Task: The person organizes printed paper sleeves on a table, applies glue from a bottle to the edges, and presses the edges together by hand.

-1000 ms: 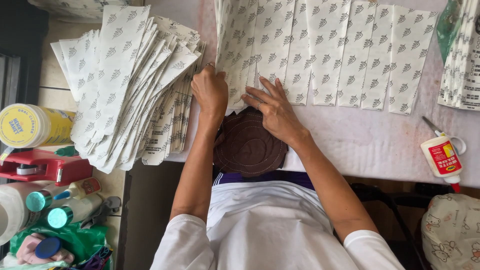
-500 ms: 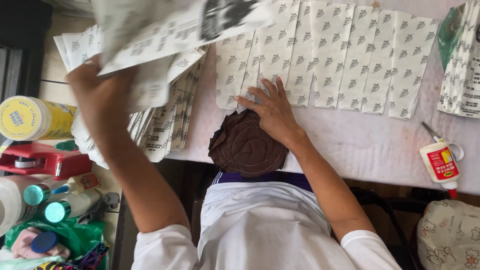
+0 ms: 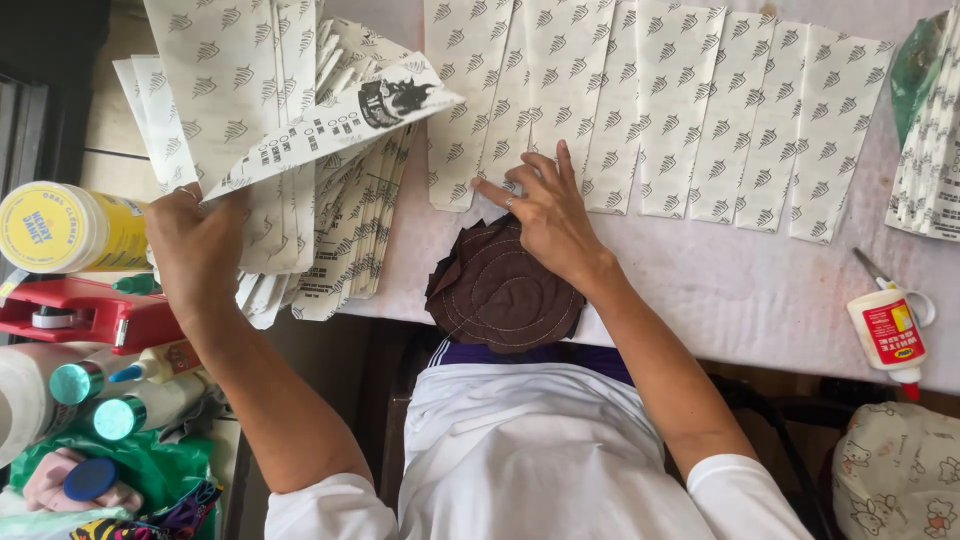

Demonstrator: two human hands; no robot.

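- The white paper bag with a grey leaf pattern (image 3: 300, 140), flat and long, is lifted over the stack at the left of the table, tilted, its printed underside with black marks facing up towards the camera.
- Head view: the left hand (image 3: 195, 250) pinches the lower end of that bag between thumb and fingers, so the grip is closed on the paper; the bag's far end reaches up and right, above the stack.
- Under it lies the fanned stack of matching flat paper bags (image 3: 350, 230), spread loosely and hanging a little over the table edge.
- The right hand (image 3: 545, 205) rests flat with fingers spread on the near end of the row of overlapping leaf-patterned paper bags (image 3: 700, 110); it grips nothing, only presses down, with a ring on one finger.
- That row runs across the pale pink table cover (image 3: 740, 290) from the middle to the right, each bag lapping over the next.
- Just below the right hand sits a round dark brown stitched cloth pad (image 3: 500, 295), at the table edge and against the person's white shirt.
- At the right, a small white glue bottle with a red label (image 3: 888, 335) lies on the cover, with scissors (image 3: 880, 275) just beside it.
- At the far left stand a yellow-lidded round container (image 3: 60, 228), a red tape dispenser (image 3: 85, 312) and two bottles with shiny teal caps (image 3: 95, 400), well apart from the hands.
- More patterned bags (image 3: 930, 170) show at the right edge.
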